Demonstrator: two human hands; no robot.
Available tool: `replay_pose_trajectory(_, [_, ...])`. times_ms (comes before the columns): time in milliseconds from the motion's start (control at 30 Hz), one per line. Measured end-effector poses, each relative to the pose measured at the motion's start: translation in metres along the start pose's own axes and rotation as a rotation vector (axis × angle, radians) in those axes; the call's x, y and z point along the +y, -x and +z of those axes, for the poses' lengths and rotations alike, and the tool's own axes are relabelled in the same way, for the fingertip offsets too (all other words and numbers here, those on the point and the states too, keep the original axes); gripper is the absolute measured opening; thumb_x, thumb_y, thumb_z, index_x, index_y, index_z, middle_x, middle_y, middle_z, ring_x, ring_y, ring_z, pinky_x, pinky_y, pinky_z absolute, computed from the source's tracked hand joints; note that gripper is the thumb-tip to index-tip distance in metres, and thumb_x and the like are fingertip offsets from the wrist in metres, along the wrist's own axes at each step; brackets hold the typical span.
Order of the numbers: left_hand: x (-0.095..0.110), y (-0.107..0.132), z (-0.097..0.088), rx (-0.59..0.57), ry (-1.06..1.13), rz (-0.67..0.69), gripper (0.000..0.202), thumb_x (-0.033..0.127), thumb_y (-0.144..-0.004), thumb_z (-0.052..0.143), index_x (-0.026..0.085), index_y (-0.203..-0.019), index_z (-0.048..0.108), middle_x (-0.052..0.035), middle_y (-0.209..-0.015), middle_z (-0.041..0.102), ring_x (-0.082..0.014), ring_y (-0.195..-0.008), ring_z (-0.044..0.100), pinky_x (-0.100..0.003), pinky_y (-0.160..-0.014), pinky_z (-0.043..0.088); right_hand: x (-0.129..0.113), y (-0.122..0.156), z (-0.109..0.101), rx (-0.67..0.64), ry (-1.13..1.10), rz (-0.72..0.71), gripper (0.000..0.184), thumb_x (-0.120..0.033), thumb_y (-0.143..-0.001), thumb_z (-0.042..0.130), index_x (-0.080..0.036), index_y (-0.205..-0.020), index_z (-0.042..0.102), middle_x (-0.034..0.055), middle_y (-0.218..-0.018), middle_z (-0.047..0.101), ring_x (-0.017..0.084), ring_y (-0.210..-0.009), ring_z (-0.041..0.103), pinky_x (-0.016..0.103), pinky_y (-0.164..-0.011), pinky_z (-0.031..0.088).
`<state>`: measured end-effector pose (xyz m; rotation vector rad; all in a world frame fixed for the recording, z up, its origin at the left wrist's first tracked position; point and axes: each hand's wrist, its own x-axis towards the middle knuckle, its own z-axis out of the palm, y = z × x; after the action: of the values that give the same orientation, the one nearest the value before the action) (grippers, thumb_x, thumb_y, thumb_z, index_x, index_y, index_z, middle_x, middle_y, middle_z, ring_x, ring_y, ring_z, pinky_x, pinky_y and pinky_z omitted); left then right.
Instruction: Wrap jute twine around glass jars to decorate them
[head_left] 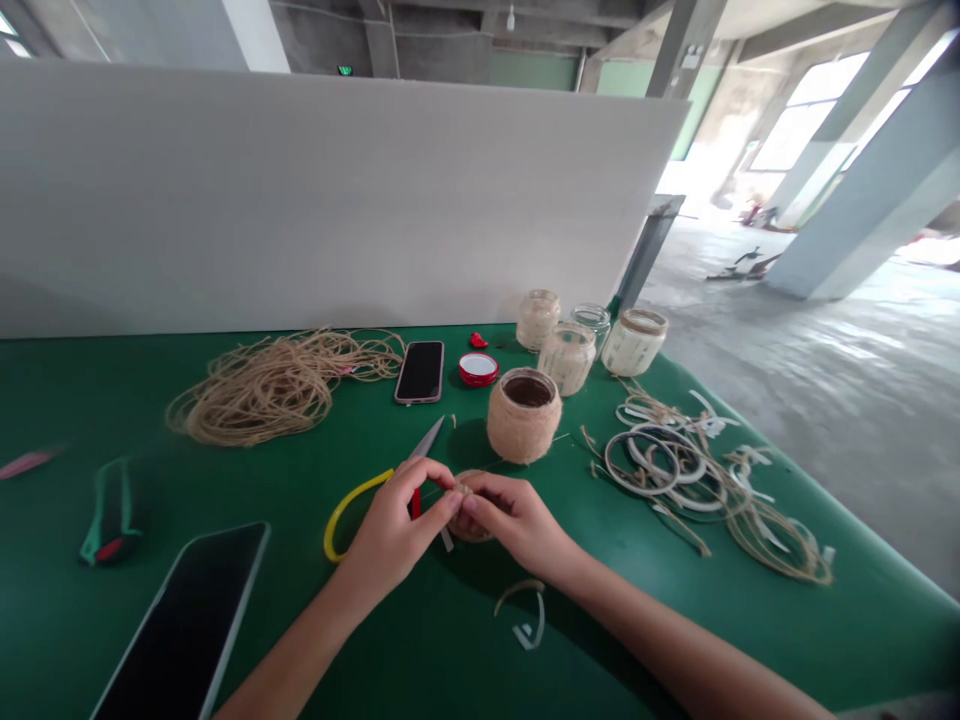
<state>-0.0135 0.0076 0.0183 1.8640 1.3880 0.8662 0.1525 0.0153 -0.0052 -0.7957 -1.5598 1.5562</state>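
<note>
My left hand [394,530] and my right hand [517,520] meet over a small round lid wrapped in jute twine [471,525] that lies on the green table [300,620]. Both hands pinch it, fingers closed on the twine at its top edge. Scissors with a yellow and red handle [352,500] lie under my left hand, their blade pointing up toward a twine-wrapped jar [523,415] just behind the lid. A thin strand runs from the lid toward that jar.
A loose heap of jute twine [277,385] lies at the back left, beside a phone [420,372] and a red lid [478,368]. Several glass jars [592,345] stand behind. Tape scraps and twine offcuts [697,470] litter the right. Another phone [187,625] lies near left.
</note>
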Motion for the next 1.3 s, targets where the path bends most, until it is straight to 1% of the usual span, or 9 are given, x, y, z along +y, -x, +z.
replay_pose_trajectory(233, [-0.002, 0.0, 0.0, -0.05, 0.181, -0.039, 0.019, 0.036, -0.083, 0.047, 0.018, -0.086, 0.054, -0.0008, -0.078, 0.058, -0.0153, -0.074, 0.056, -0.023, -0.066, 0.044, 0.002, -0.002, -0.001, 0.007, -0.071, 0.047, 0.029, -0.039, -0.084, 0.048, -0.013, -0.079, 0.058, 0.0007, -0.068, 0.053, 0.008, -0.058, 0.046, 0.021, -0.055, 0.039])
replay_pose_trajectory(433, [0.001, 0.001, 0.001, -0.021, 0.087, -0.007, 0.017, 0.034, -0.084, 0.045, 0.019, -0.083, 0.053, -0.0006, -0.079, 0.058, -0.0157, -0.077, 0.056, -0.023, -0.067, 0.043, 0.002, -0.001, 0.0, 0.023, -0.123, 0.026, 0.029, -0.04, -0.082, 0.052, -0.013, -0.076, 0.058, 0.0003, -0.066, 0.052, 0.008, -0.057, 0.046, 0.021, -0.055, 0.039])
replay_pose_trajectory(567, [-0.001, 0.003, 0.004, -0.037, 0.176, -0.061, 0.02, 0.037, -0.085, 0.044, 0.018, -0.084, 0.051, -0.0011, -0.078, 0.058, -0.0158, -0.075, 0.057, -0.024, -0.066, 0.045, 0.003, -0.001, -0.001, 0.012, -0.155, 0.043, 0.033, -0.045, -0.081, 0.052, -0.013, -0.077, 0.058, 0.001, -0.066, 0.054, 0.008, -0.058, 0.047, 0.022, -0.056, 0.04])
replay_pose_trajectory(633, [-0.003, 0.004, 0.005, -0.043, 0.239, -0.078, 0.021, 0.037, -0.087, 0.041, 0.019, -0.092, 0.051, -0.0021, -0.082, 0.058, -0.016, -0.076, 0.058, -0.026, -0.068, 0.046, 0.004, -0.002, -0.002, -0.001, -0.177, 0.066, 0.035, -0.047, -0.081, 0.05, -0.012, -0.081, 0.059, 0.0019, -0.068, 0.055, 0.009, -0.059, 0.049, 0.022, -0.057, 0.04])
replay_pose_trajectory(733, [-0.003, 0.005, 0.006, -0.027, 0.201, 0.018, 0.024, 0.033, -0.087, 0.041, 0.021, -0.106, 0.051, -0.0054, -0.098, 0.057, -0.0181, -0.09, 0.056, -0.029, -0.079, 0.045, 0.005, -0.001, -0.002, -0.013, -0.195, 0.059, 0.036, -0.047, -0.082, 0.049, -0.013, -0.083, 0.058, 0.0022, -0.07, 0.056, 0.009, -0.061, 0.05, 0.023, -0.059, 0.041])
replay_pose_trajectory(800, [-0.001, 0.005, 0.005, -0.011, 0.126, 0.116, 0.023, 0.03, -0.087, 0.044, 0.022, -0.106, 0.053, -0.006, -0.103, 0.055, -0.0191, -0.098, 0.052, -0.03, -0.084, 0.042, 0.005, -0.001, -0.002, -0.008, -0.182, 0.035, 0.035, -0.046, -0.083, 0.048, -0.013, -0.08, 0.057, 0.0016, -0.068, 0.055, 0.009, -0.06, 0.049, 0.023, -0.058, 0.04])
replay_pose_trajectory(933, [0.0, 0.005, 0.005, 0.028, 0.065, 0.176, 0.018, 0.028, -0.087, 0.044, 0.023, -0.101, 0.055, -0.0044, -0.102, 0.055, -0.018, -0.099, 0.052, -0.028, -0.083, 0.043, 0.004, -0.001, -0.001, 0.033, -0.076, 0.018, 0.029, -0.041, -0.085, 0.046, -0.014, -0.082, 0.055, -0.0002, -0.066, 0.053, 0.009, -0.057, 0.047, 0.022, -0.055, 0.04])
replay_pose_trajectory(1133, [-0.003, 0.008, 0.008, 0.102, -0.115, 0.157, 0.019, 0.028, -0.084, 0.048, 0.023, -0.102, 0.052, -0.0028, -0.097, 0.059, -0.0173, -0.089, 0.056, -0.027, -0.075, 0.046, -0.001, 0.004, -0.002, 0.34, 0.33, -0.147, 0.004, -0.022, -0.08, 0.051, -0.018, -0.079, 0.051, -0.0019, -0.071, 0.051, 0.01, -0.065, 0.047, 0.021, -0.06, 0.039])
replay_pose_trajectory(1300, [-0.004, 0.008, 0.013, 0.125, -0.214, 0.277, 0.017, 0.021, -0.083, 0.047, 0.021, -0.1, 0.051, -0.0053, -0.096, 0.058, -0.0192, -0.091, 0.054, -0.032, -0.081, 0.044, -0.004, 0.008, 0.002, 0.308, 0.5, -0.239, 0.004, -0.016, -0.078, 0.049, -0.019, -0.077, 0.052, 0.0001, -0.075, 0.055, 0.011, -0.066, 0.049, 0.021, -0.061, 0.04])
